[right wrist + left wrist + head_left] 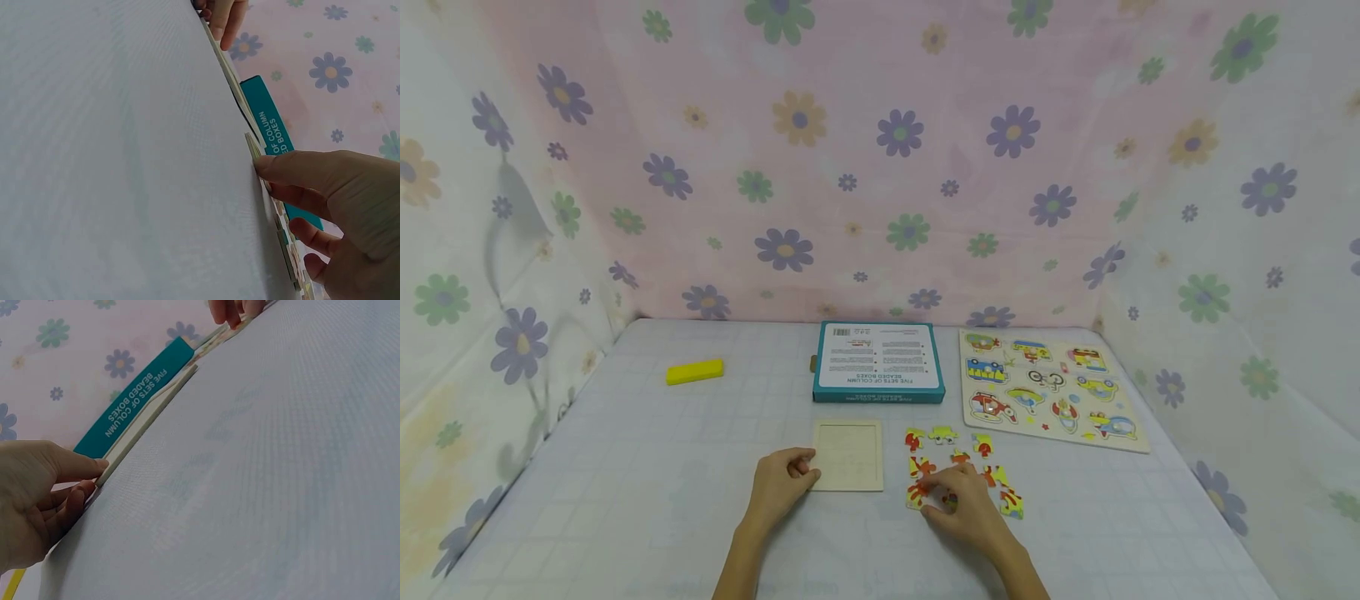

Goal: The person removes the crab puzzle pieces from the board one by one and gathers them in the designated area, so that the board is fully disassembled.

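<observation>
A square, pale wooden puzzle tray [847, 456] with a raised rim lies flat on the table. My left hand [781, 487] grips its left edge, thumb at the near corner in the left wrist view, where the hand [37, 494] shows close up. To the right of the tray, red and yellow jigsaw pieces [943, 434] lie spread in a loose square. Over their near side is my right hand [966, 507], whose thumb and forefinger pinch a corner jigsaw piece [915, 497]. The right wrist view shows that hand [350, 206] low at the table; its palm hides some pieces.
Behind the tray lies a teal and white box [880, 362] with printed text. A wooden vehicle puzzle board [1048, 387] lies at the back right, and a yellow block [695, 372] at the left. Flowered cloth [880, 167] walls the back and sides.
</observation>
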The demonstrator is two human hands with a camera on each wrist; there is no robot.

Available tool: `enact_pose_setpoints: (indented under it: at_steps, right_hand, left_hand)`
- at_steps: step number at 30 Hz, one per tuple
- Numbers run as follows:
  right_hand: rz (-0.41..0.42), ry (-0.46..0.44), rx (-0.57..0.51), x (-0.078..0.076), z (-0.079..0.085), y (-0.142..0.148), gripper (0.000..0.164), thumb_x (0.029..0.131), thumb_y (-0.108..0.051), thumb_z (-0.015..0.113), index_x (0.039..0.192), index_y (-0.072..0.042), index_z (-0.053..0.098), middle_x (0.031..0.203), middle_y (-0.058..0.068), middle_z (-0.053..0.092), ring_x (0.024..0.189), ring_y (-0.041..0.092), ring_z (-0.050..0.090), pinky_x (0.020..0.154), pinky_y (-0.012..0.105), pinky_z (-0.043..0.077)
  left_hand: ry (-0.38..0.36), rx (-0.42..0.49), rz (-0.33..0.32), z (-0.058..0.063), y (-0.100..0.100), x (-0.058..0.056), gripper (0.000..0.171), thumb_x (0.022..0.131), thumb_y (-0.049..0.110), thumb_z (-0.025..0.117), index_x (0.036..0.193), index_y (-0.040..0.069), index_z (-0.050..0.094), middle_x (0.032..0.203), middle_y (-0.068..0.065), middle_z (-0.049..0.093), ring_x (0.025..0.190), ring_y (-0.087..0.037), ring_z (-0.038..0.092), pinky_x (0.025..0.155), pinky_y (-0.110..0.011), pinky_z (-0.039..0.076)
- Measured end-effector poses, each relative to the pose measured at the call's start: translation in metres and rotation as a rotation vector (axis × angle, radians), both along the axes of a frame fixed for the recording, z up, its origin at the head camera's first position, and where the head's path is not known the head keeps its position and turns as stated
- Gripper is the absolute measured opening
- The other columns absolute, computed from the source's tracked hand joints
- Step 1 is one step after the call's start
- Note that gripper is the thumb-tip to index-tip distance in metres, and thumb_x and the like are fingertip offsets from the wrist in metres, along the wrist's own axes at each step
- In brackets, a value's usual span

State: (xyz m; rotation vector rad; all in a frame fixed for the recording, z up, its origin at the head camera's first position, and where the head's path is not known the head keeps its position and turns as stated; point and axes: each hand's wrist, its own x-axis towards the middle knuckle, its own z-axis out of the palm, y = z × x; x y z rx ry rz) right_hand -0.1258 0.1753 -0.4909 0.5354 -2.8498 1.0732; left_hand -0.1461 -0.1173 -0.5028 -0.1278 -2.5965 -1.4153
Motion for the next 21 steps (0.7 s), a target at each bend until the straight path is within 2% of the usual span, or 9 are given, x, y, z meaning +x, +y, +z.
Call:
enact_pose_setpoints:
  at_steps: [10, 17, 21]
  right_hand:
    - [0.002, 0.023, 0.028, 0.0008, 0.0019, 0.0020, 0.027, 0.071, -0.012, 0.080, 0.097, -0.014, 0.072, 0.093, -0.008, 0.070, 0.087, 0.007, 0.045, 0.077, 0.033, 0.039]
    - [0.019, 0.043, 0.013, 0.0010, 0.0023, 0.0040, 0.029, 0.071, -0.013, 0.081, 0.098, -0.012, 0.071, 0.095, -0.007, 0.070, 0.087, 0.007, 0.047, 0.076, 0.030, 0.041]
    - [0.033, 0.019, -0.024, 0.0010, 0.0059, 0.0073, 0.028, 0.074, -0.015, 0.079, 0.100, -0.010, 0.070, 0.097, -0.005, 0.070, 0.089, 0.010, 0.051, 0.078, 0.029, 0.046]
  left_hand:
    - [0.038, -0.025, -0.004, -0.0012, -0.0001, -0.0015, 0.023, 0.072, -0.004, 0.074, 0.094, -0.006, 0.071, 0.066, 0.001, 0.056, 0.057, -0.002, 0.045, 0.053, -0.018, 0.043]
    - [0.017, -0.015, -0.001, 0.0003, -0.0001, -0.0006, 0.023, 0.071, -0.003, 0.074, 0.094, -0.006, 0.070, 0.065, 0.001, 0.055, 0.058, -0.004, 0.046, 0.053, -0.018, 0.044]
    - [0.005, 0.001, -0.002, 0.0007, -0.0026, -0.0016, 0.022, 0.074, -0.001, 0.073, 0.096, -0.006, 0.070, 0.066, 0.002, 0.056, 0.058, -0.005, 0.046, 0.053, -0.018, 0.044]
